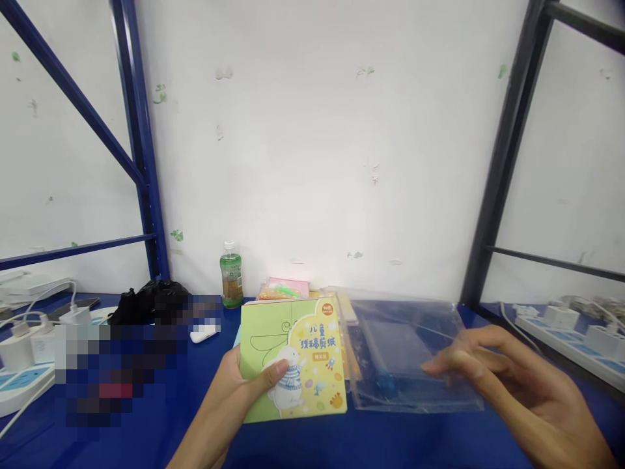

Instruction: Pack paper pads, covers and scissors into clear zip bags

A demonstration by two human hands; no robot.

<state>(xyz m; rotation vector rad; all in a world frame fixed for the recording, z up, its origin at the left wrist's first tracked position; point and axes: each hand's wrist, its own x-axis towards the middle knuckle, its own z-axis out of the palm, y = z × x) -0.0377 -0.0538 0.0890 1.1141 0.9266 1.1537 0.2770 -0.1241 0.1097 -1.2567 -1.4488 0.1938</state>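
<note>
My left hand [233, 385] is closed on a square pack of green and yellow paper [317, 384], thumb across the front, fingers behind. The cover shows a white bear in a blue-striped scarf, and the pack is propped up towards me over the dark blue tabletop [293, 449], just below the centre of my view.

At three o'clock from the pack lies a flat, clear plastic bag [410, 352]. A bluish patch shows through its lower left, too indistinct for me to name. My right hand [541, 397] is over the bag's right side, thumb and fingers bent inward; the fingertips are blurred, so I cannot tell whether I have pinched the film or am holding nothing.

At twelve o'clock, just behind the pack, a pink packet [300, 286] shows with bright green and orange pieces in front of it, under what looks like clear film. At eleven o'clock stands an upright clear plastic bottle with a green label and white cap [231, 277], with brownish liquid in its lower part. At ten o'clock sits a crumpled black plastic bag [141, 303], whose contents I cannot see.
</note>
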